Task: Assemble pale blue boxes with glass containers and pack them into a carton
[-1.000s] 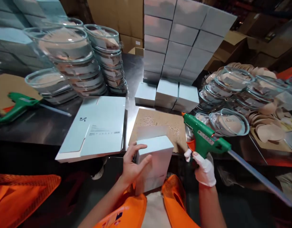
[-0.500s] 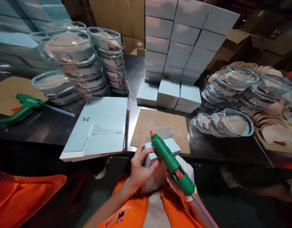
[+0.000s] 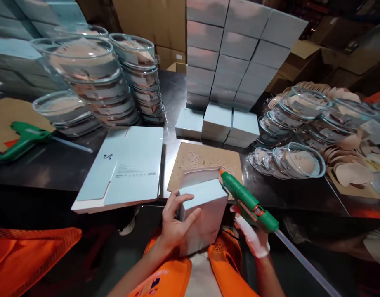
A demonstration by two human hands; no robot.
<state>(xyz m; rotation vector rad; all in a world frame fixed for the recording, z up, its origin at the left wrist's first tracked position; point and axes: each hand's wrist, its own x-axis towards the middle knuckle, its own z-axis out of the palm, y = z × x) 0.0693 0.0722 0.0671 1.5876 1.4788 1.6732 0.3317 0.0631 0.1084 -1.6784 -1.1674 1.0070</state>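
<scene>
Gripping pale-blue cardboard box (image 3: pixel 206 218) in left hand (image 3: pixel 175 222) | green plastic glue gun (image 3: pixel 243 195) in right hand (image 3: pixel 253 236) | guide orange nozzle (image 3: pixel 221 172) evenly

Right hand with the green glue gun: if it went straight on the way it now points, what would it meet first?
Led by the orange nozzle of the green glue gun, the right hand would probably meet the raised flap of the pale box first, though depth is unclear.
</scene>
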